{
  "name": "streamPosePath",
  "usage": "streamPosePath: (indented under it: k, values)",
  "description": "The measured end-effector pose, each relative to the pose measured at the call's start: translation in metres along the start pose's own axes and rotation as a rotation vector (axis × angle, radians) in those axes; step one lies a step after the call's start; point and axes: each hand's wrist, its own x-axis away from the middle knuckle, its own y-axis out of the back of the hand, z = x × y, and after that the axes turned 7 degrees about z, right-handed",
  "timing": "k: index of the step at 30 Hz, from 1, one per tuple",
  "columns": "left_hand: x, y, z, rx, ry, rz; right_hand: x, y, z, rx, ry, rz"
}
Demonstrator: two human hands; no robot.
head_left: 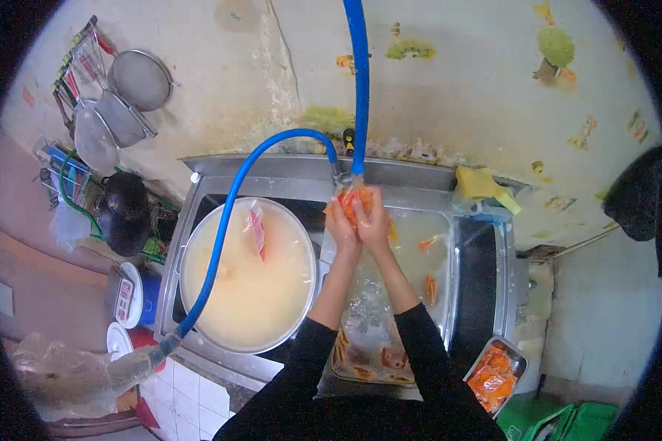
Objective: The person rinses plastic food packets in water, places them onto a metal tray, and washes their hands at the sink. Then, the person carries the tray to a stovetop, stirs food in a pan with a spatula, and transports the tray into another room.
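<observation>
Both my hands are cupped together around a bunch of orange pieces (354,205), at the back of a water-filled sink (452,275) beside the blue hose's lower end. My left hand (341,226) wraps the bunch from the left, and my right hand (376,220) from the right. A few orange pieces (430,289) float in the water to the right. Below my forearms, a tray (338,360) with more pieces lies partly under water. Left of my hands stands a large round pot (307,301) of cloudy liquid, with a red and clear packet (257,231) in it.
A blue hose (224,228) arches over the pot; another blue hose (358,73) hangs from above. A yellow cloth (478,184) lies at the back right. A metal tray (518,353) of orange pieces stands lower right. Strainers (140,79) and a black wok (125,213) hang left.
</observation>
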Motion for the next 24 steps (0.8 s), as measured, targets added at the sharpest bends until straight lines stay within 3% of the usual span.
streamPosePath:
  k: [2,4,8,10,11,14,16,17,19,20,22,24]
  values:
    - [-0.001,-0.003,-0.003,-0.106,-0.043,0.058,-0.005,-0.003,0.007,0.085,-0.095,-0.011]
    - [-0.003,0.002,-0.001,-0.219,-0.083,0.112,-0.01,0.0,0.004,0.462,0.049,-0.035]
    - [-0.013,0.027,0.019,-0.159,0.029,-0.018,-0.014,0.004,-0.024,0.303,0.16,0.035]
    - [-0.016,0.034,0.02,-0.488,-0.07,0.114,-0.011,-0.002,-0.008,0.072,0.045,-0.077]
    - [-0.014,0.034,0.023,-0.486,-0.069,0.117,-0.012,0.0,-0.007,0.074,0.045,-0.08]
    - [0.0,0.012,0.001,-0.469,-0.146,0.145,-0.019,0.002,-0.005,0.187,-0.091,0.006]
    - [0.004,0.008,-0.001,-0.629,-0.134,0.029,-0.023,-0.002,0.003,0.441,-0.316,0.02]
    - [0.003,0.006,-0.004,-0.629,-0.138,0.03,-0.025,-0.004,-0.005,0.439,-0.312,0.019]
    - [0.002,0.003,-0.01,-0.609,-0.148,0.003,-0.028,-0.007,-0.025,-0.065,-0.394,-0.049]
    - [-0.002,0.005,-0.008,-0.607,-0.151,0.004,-0.026,-0.008,-0.029,-0.065,-0.39,-0.048]
    - [-0.013,0.017,0.004,-0.232,0.022,-0.002,-0.02,-0.01,-0.024,-0.286,-0.11,-0.003]
    - [-0.017,0.02,0.004,-0.129,0.089,-0.018,-0.013,-0.004,-0.011,-0.281,-0.024,0.057]
